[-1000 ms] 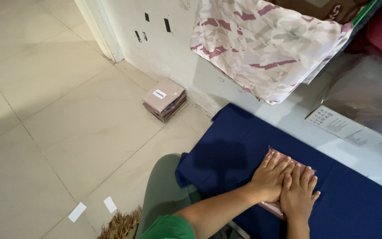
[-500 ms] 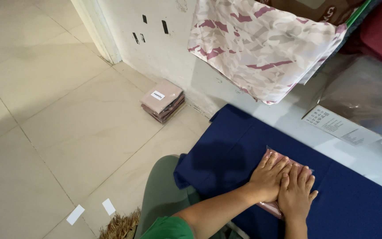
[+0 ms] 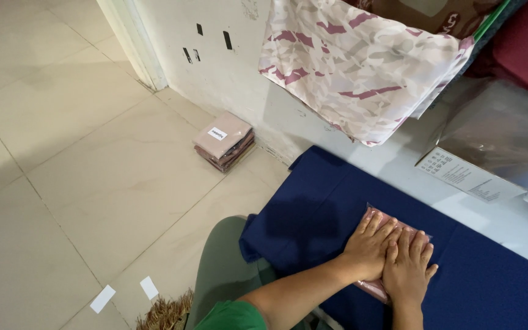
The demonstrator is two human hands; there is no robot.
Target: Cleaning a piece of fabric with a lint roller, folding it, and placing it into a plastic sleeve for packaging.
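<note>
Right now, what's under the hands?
Both hands, left and right, press flat on a pink packet lying on blue cloth. The packet's middle is covered.

Both hands lie flat, palms down, side by side and touching. The left hand (image 3: 371,250) reaches in on a bare forearm from lower left, fingers (image 3: 379,225) extended and slightly spread; the right hand (image 3: 407,272) has its fingers straight, pointing away from the body.

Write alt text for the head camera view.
Both hands, left hand and right hand, press flat on a pink plastic-wrapped packet lying on a navy cloth. A stack of similar packets sits on the tiled floor by the wall.
</note>
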